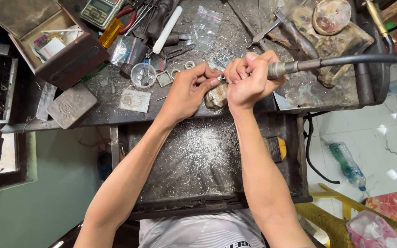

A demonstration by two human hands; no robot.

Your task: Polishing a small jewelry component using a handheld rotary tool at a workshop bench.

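Metal filings lie thick in the catch drawer (198, 160) under the forearms, nearest the wearer. Above it, at the bench (235, 41) edge, both hands meet over a worn wooden peg (216, 97).

Left hand (187, 92): grip closed, fingertips pinching a tiny silvery workpiece (218, 78) against the peg. Piece mostly hidden by fingers; its shape cannot be told. Judged light, stiff, easy to lose or flick away; best held by its edges with the peg as a brace, as now.

Right hand (249, 80): grip closed around the metal handpiece (283, 68) of a flexible-shaft tool, thumb on top, tip touching the workpiece. Black hose (364, 59) runs off right; judged stiff enough to tug at the wrist.

Just left of the hands: small clear cup (143, 74), square metal frame (164, 78), pale stamped plate (134, 100), dark metal block (72, 107). Farther back: open wooden box (56, 43), white rod (167, 29), plastic bags, pliers, pocket scale (101, 11). Far right: round dish (331, 15) on a battered block. Loose bits crowd the left side; right side is hemmed by the hose. Plastic bottle (348, 165) lies on the floor.
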